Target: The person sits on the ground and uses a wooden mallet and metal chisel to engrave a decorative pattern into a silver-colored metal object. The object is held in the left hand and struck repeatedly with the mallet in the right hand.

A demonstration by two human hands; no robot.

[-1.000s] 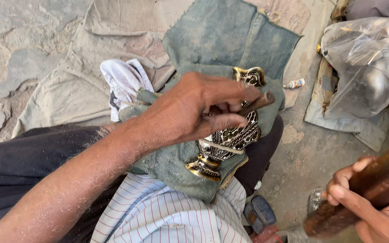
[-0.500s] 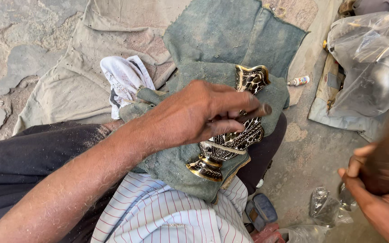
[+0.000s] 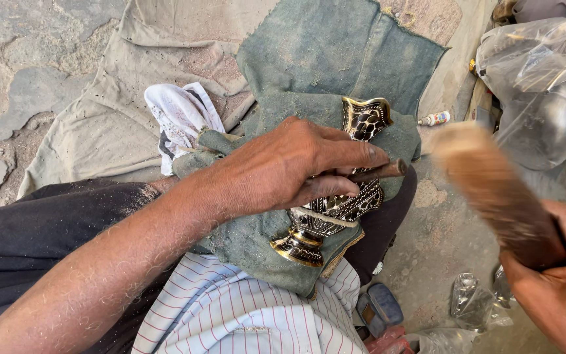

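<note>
right hand (image 3: 558,288) fingers grasp wooden mallet (image 3: 492,190), now raised | left hand (image 3: 289,170) grips chisel (image 3: 378,172)

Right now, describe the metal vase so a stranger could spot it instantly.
Find the green cloth over the person's lap. The vase lies on it under the left hand. It alone is shiny: black-and-silver patterned body, gold base and flared rim.

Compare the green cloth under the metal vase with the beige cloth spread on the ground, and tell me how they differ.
The green cloth is dusty blue-green and bunched around the ornate metal vase on the person's lap; the beige cloth is pale tan and lies mostly flat on the stone floor. The green cloth sits on top, overlapping the beige cloth. The left hand rests over the green cloth; the beige cloth is untouched. Both look worn and gritty.
</note>
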